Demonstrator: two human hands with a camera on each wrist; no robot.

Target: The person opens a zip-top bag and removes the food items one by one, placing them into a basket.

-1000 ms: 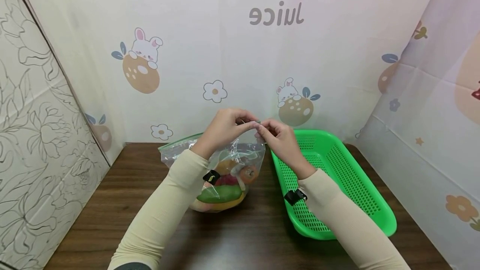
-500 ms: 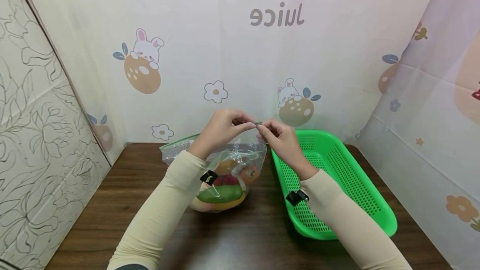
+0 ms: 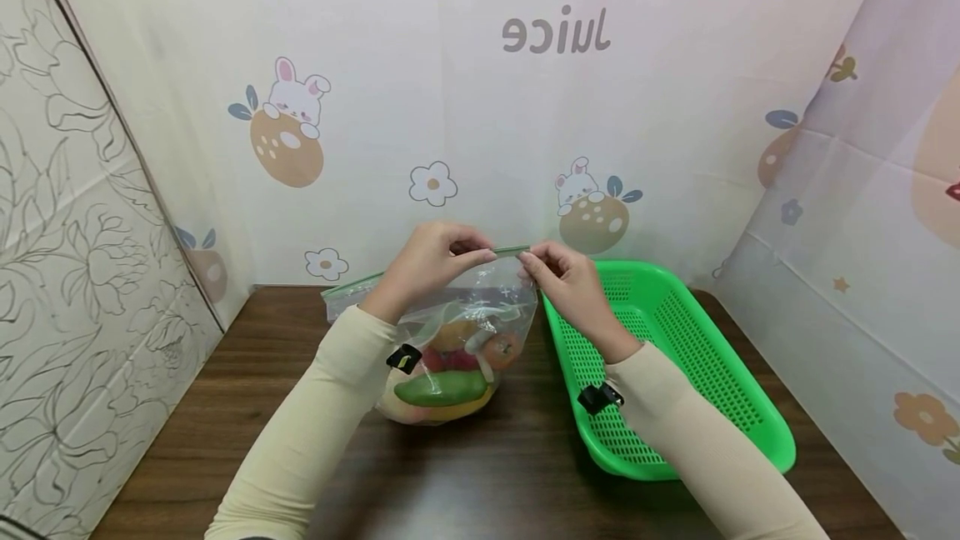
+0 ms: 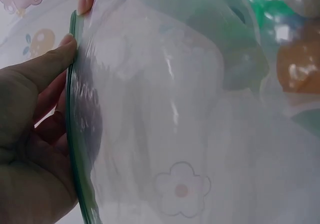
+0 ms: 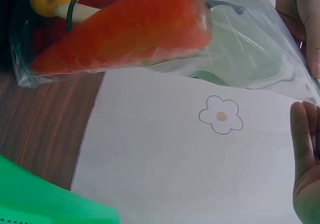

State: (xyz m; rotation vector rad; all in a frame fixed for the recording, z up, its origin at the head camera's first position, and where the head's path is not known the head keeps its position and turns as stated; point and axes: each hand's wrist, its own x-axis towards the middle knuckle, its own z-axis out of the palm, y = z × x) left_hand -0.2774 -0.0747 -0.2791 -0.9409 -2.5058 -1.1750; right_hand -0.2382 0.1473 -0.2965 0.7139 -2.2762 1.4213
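Note:
A clear zip-top bag (image 3: 480,298) filled with fruit and vegetables stands on the table. Its green zip strip (image 3: 512,249) runs along the top edge. My left hand (image 3: 435,265) pinches this strip between thumb and fingers; in the left wrist view the thumb lies against the green zip strip (image 4: 75,134). At the strip's right end, my right hand (image 3: 564,280) pinches the bag's corner. Through the plastic I see a long green vegetable (image 3: 442,388), a round orange piece (image 3: 501,350) and, in the right wrist view, an orange-red tapered piece (image 5: 135,28).
To the right of the bag stands a green perforated plastic basket (image 3: 750,390). Beneath both is a dark wooden table (image 3: 465,482). A printed white curtain (image 3: 480,107) hangs behind, and patterned panels close off both sides.
My left hand has slid left along the zip strip, away from the right hand, so more green strip shows between them. The right hand keeps its hold on the corner, nearly still.

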